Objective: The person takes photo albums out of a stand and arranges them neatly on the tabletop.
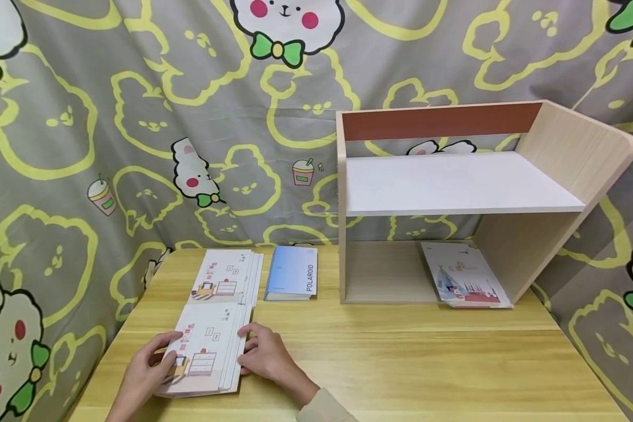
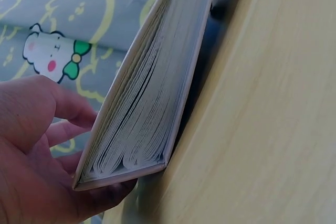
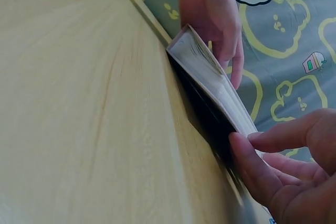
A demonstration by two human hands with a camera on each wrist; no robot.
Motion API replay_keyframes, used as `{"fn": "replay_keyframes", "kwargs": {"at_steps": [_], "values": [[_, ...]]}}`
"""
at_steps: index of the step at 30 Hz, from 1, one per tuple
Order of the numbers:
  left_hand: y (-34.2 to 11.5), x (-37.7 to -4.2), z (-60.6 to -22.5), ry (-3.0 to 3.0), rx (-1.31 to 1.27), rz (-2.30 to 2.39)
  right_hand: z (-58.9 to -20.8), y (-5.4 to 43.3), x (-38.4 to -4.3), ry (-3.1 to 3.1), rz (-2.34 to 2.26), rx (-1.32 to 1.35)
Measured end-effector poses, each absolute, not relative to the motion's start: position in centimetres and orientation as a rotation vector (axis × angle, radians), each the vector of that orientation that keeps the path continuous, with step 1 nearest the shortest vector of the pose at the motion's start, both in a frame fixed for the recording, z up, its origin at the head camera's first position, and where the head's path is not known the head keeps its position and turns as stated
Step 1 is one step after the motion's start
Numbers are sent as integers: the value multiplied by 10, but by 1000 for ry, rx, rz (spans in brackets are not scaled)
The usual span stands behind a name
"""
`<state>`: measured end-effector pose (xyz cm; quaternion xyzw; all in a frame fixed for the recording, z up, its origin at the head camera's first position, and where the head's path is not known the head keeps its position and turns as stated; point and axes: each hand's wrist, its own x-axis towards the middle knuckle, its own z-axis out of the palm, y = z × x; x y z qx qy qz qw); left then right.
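Note:
A photo album (image 1: 206, 351) with a pale illustrated cover is held tilted at the table's front left, its thick pages (image 2: 136, 135) showing between the covers in the left wrist view. My left hand (image 1: 146, 369) grips its left side, thumb over the cover and other fingers at the edge. At the opposite side my right hand (image 1: 269, 354) pinches the album's edge between thumb and fingers, seen close in the right wrist view. Just behind lies a second album (image 1: 221, 275) with the same drawing. Next to that one is a blue album (image 1: 293, 272) marked POLAROID.
A two-level wooden shelf (image 1: 464, 181) with a white middle board stands at the back right. Another illustrated album (image 1: 466, 275) lies on its bottom level. The wooden table (image 1: 401, 363) meets a patterned grey curtain (image 1: 274, 117) at the back and left.

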<state>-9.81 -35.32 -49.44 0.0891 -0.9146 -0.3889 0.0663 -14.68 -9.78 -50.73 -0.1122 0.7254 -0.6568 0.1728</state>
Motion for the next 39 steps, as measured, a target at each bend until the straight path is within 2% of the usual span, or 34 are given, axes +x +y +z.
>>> {"fn": "replay_keyframes", "kwargs": {"at_steps": [27,39], "values": [[-356,-93,-499,-2692,174,-1207,-498,-92,-148,2478,-1532,-583],[-355,-93,-494,-2750,265,-1240,-497,-88,-149,2502,-1541,-607]]}}
